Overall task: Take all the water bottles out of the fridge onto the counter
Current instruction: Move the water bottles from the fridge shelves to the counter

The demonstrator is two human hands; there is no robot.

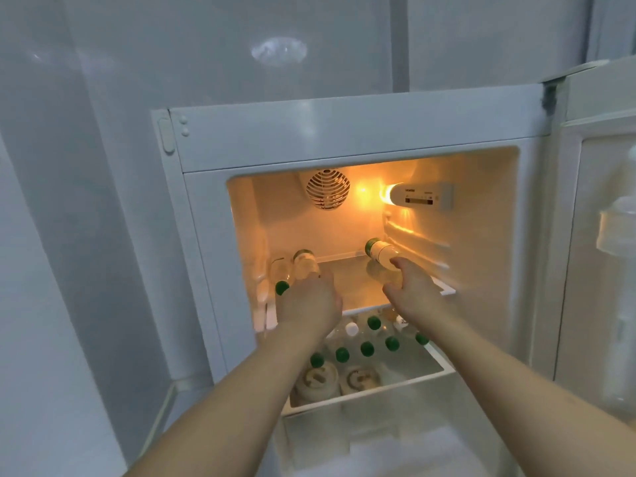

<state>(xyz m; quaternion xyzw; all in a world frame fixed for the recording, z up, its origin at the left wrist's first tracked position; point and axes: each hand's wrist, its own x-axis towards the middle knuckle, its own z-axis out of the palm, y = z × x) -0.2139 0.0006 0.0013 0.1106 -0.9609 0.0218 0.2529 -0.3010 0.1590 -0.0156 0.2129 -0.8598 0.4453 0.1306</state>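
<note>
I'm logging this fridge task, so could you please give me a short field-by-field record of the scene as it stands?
fridge: door open, interior light on
top shelf: bottles lying on their sides, left and right
left hand: on a lying bottle at the shelf's left; grip hidden
right hand: grips the white-labelled bottle at the shelf's right
lower shelf: several upright green-capped bottles
progress: no bottle out yet; counter not in view

Both hands (pixel 361 294) grip bottles (pixel 382 254) on fridge shelf (pixel 351 284).

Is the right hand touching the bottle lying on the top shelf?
Touching. The head view shows the right hand with fingers wrapped on the lying bottle.
</note>
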